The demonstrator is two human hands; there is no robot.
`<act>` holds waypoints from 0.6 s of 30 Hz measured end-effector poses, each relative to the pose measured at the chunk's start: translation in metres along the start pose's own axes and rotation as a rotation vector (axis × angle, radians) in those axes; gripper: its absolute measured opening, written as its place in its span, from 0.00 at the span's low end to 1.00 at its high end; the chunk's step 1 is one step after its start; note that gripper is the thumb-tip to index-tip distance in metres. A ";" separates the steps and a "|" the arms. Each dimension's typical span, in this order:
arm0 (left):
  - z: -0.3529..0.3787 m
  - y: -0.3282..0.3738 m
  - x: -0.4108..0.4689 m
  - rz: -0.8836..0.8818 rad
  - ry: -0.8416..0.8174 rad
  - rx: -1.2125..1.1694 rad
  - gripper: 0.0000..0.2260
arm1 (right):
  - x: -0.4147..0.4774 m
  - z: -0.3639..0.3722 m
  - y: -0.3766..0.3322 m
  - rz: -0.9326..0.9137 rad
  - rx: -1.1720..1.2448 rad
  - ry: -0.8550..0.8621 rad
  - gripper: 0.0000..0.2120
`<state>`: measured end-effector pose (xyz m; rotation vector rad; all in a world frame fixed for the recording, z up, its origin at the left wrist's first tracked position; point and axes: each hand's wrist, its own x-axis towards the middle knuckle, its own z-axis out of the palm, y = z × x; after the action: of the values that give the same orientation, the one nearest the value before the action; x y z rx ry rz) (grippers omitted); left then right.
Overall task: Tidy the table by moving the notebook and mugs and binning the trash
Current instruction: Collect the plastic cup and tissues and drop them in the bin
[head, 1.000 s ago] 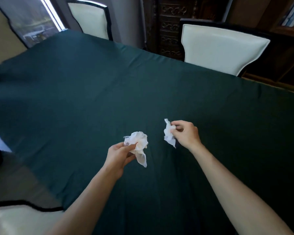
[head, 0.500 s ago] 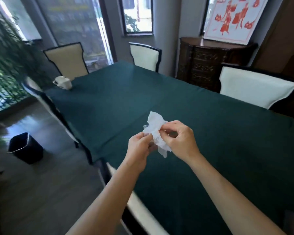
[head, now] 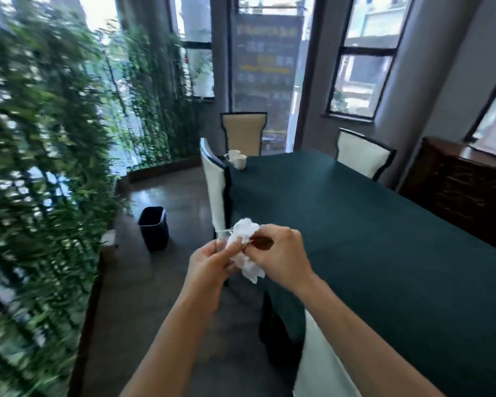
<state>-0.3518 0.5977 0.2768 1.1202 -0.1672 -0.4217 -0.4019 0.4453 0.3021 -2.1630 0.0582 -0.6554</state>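
Both hands meet in front of me on a crumpled white tissue (head: pixel 245 242), held beside the table's near left corner. My left hand (head: pixel 211 265) pinches it from the left together with a thin clear scrap. My right hand (head: pixel 281 253) grips it from the right. Two white mugs (head: pixel 236 159) stand at the far left corner of the dark green table (head: pixel 370 239). A black bin (head: pixel 153 227) stands on the floor to the left, beyond my hands. No notebook is in view.
A white chair (head: pixel 215 190) stands at the table's left side between the bin and the table; another chair back (head: pixel 324 368) is close below my right arm. Bamboo plants (head: pixel 40 167) line the left. A dark wooden cabinet (head: pixel 455 190) stands at the right.
My hands came together, joining two separate tissue pieces into one wad. My view swung left and up from the tabletop, bringing the bin, mugs and plants into sight.
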 end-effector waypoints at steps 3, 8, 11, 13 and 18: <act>-0.044 0.021 0.002 0.043 0.084 -0.087 0.17 | 0.017 0.042 -0.017 -0.056 0.090 -0.123 0.07; -0.096 0.029 0.026 0.050 0.241 -0.111 0.13 | 0.056 0.094 -0.015 -0.044 0.193 -0.226 0.09; -0.118 0.030 0.060 0.053 0.307 -0.106 0.05 | 0.090 0.123 0.002 -0.019 0.262 -0.249 0.08; -0.128 0.033 0.091 0.055 0.361 -0.098 0.06 | 0.118 0.138 0.020 0.006 0.273 -0.239 0.08; -0.149 0.042 0.174 0.058 0.465 0.036 0.03 | 0.194 0.162 0.076 0.118 0.280 -0.333 0.13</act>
<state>-0.1331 0.6666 0.2365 1.2162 0.2014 -0.0988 -0.1439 0.4630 0.2488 -1.9517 -0.0788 -0.2152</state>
